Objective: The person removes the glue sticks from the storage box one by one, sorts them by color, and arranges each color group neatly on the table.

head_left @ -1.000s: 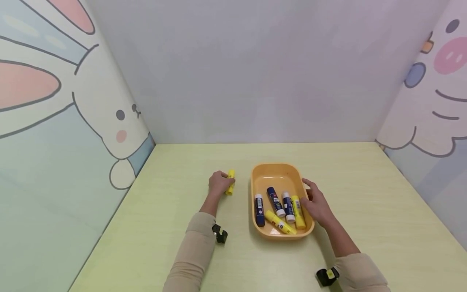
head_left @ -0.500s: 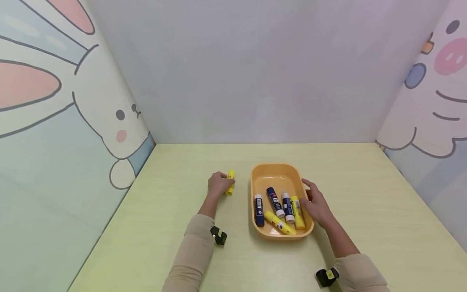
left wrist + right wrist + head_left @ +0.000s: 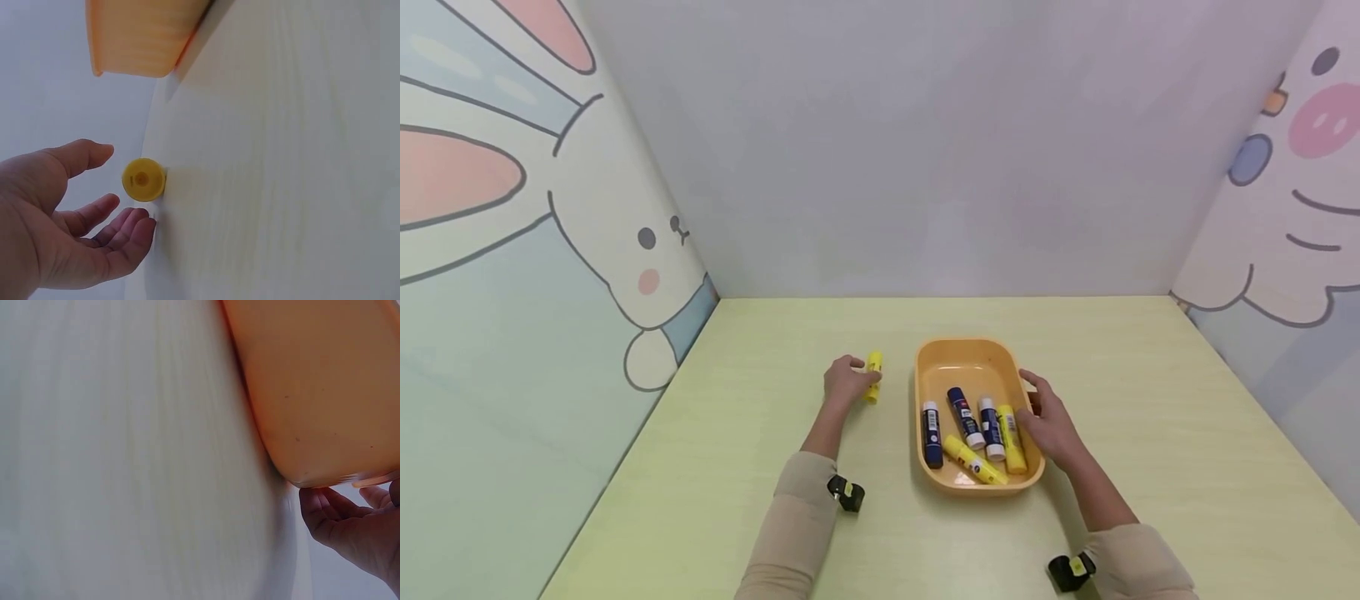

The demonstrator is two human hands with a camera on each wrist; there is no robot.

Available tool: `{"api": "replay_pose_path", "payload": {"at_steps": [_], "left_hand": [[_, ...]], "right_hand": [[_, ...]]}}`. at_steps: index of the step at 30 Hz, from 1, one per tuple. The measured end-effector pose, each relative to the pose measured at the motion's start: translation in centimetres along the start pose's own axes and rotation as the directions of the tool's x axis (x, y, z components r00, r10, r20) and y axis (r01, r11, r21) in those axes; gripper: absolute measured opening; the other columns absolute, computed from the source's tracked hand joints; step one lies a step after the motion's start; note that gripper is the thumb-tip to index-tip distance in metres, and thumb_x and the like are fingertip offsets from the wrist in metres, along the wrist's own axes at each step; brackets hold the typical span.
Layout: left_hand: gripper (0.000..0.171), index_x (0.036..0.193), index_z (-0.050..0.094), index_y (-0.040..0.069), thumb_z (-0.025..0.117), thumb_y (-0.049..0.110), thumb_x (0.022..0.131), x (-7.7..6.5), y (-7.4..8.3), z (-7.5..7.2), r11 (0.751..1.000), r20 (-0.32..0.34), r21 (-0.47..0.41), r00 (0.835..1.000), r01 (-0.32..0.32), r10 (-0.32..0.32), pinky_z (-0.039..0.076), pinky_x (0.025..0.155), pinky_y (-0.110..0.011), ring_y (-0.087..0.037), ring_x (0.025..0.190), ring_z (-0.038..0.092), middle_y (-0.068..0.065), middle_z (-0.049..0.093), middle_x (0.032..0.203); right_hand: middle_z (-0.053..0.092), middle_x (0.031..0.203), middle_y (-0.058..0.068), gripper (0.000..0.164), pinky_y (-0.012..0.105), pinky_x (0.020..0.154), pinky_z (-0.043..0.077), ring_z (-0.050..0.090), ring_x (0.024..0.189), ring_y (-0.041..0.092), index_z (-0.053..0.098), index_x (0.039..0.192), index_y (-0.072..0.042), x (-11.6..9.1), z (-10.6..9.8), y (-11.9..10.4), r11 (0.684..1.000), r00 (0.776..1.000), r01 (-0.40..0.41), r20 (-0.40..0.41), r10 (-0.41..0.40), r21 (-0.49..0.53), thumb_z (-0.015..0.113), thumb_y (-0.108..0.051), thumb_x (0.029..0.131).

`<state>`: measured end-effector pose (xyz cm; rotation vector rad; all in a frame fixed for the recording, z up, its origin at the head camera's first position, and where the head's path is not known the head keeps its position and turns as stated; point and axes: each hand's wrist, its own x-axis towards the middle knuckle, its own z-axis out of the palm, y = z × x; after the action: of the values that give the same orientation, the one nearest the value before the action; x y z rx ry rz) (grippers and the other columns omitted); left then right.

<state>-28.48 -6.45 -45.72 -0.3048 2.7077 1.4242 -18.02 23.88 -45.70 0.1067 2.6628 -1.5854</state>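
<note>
In the head view, a yellow glue stick [image 3: 874, 363] lies on the table to the left of an orange tray [image 3: 951, 348]. Beside it is my left hand [image 3: 846, 383], its thumb over the stick from above. The left wrist view shows this hand's thumb and fingers spread around the end of the glue stick [image 3: 143, 180], with a gap on each side. My right hand [image 3: 1051, 423] holds the tray's right side, thumb at the rim and fingers along the outer wall. In the right wrist view its fingertips touch the tray wall [image 3: 325, 412].
Inside the tray lie several more glue sticks: dark blue ones with white parts, such as the blue glue stick [image 3: 932, 435], and yellow ones, such as the yellow glue stick [image 3: 974, 460]. A grey wall [image 3: 940, 167] stands behind the table [image 3: 775, 333], with cartoon-printed walls at both sides.
My left hand has eased slightly left, away from the yellow glue stick, which stays where it lay. The right hand and the tray keep their places.
</note>
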Motion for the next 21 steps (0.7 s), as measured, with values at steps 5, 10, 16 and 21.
{"api": "replay_pose_path", "payload": {"at_steps": [5, 10, 16, 21], "left_hand": [[0.04, 0.109, 0.061, 0.001, 0.074, 0.02, 0.076, -0.5, 0.0, -0.4, 0.999, 0.008, -0.037, 1.0, -0.021, 0.021, 0.05, 0.063, -0.03, -0.021, 0.078, 0.06, -0.012, 0.061, 0.095], [0.04, 0.109, 0.062, 0.003, 0.074, 0.021, 0.076, -0.8, 0.3, -0.8, 0.996, 0.014, -0.065, 0.998, -0.053, 0.054, 0.05, 0.067, -0.034, -0.022, 0.082, 0.059, -0.012, 0.061, 0.098], [0.042, 0.113, 0.061, 0.002, 0.075, 0.018, 0.076, -1.3, 0.9, -1.3, 0.99, 0.045, -0.11, 0.995, -0.086, 0.091, 0.05, 0.069, -0.037, -0.025, 0.085, 0.058, -0.013, 0.058, 0.101], [0.045, 0.116, 0.06, 0.001, 0.075, 0.014, 0.075, -1.8, 1.3, -1.4, 0.982, 0.064, -0.121, 0.987, -0.142, 0.151, 0.049, 0.067, -0.036, -0.027, 0.088, 0.056, -0.015, 0.059, 0.102]], "right_hand": [[0.037, 0.133, 0.034, 0.064, 0.055, 0.094, 0.037, 0.042, 0.116, 0.042, 0.015, 0.148, -0.006, -0.2, 0.0, -0.2, 1.0, 1.0, 0.005, 0.006, -0.005, 0.003, 0.043, -0.002, 0.091], [0.036, 0.133, 0.034, 0.064, 0.056, 0.095, 0.035, 0.041, 0.118, 0.044, 0.014, 0.148, -0.006, -0.1, -0.1, -0.4, 1.0, 1.0, 0.014, 0.006, -0.014, 0.006, 0.043, -0.002, 0.091], [0.04, 0.129, 0.035, 0.063, 0.055, 0.093, 0.037, 0.043, 0.115, 0.044, 0.017, 0.146, -0.003, -0.1, -0.1, -0.1, 0.999, 0.999, 0.048, -0.007, -0.048, 0.002, 0.044, 0.001, 0.09], [0.041, 0.128, 0.035, 0.063, 0.054, 0.092, 0.038, 0.045, 0.114, 0.043, 0.017, 0.146, -0.003, 0.0, 0.0, 0.2, 0.998, 0.998, 0.056, -0.009, -0.056, -0.001, 0.044, 0.001, 0.089]]}}
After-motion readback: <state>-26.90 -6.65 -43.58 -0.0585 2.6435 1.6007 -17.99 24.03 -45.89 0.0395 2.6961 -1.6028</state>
